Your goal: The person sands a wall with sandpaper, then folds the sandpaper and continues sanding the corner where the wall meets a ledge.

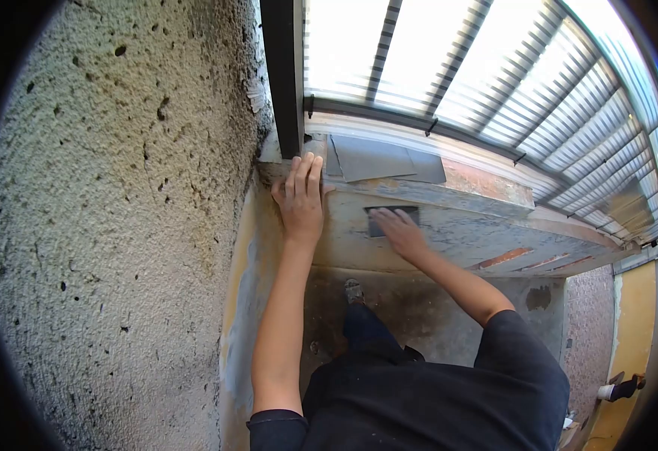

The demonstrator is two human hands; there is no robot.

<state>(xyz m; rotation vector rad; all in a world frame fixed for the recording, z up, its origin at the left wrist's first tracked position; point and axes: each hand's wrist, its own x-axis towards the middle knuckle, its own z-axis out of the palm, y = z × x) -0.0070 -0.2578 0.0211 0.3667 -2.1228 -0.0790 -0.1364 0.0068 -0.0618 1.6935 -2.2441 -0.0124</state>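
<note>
My left hand (301, 197) lies flat against the top edge of a low wall (449, 239), fingers together, next to a dark metal post (284, 75). My right hand (398, 231) presses a grey sheet of sandpaper (390, 213) against the wall's worn, pale painted face. Its fingers are spread over the sheet and blurred. More grey sandpaper sheets (380, 159) lie on the ledge on top of the wall, just above both hands.
A rough grey plastered wall (118, 225) fills the left side. Corrugated roofing (509, 83) lies beyond the ledge. My shoe (353, 291) stands on the concrete floor (426, 308) below. A yellow wall (633, 331) is at the far right.
</note>
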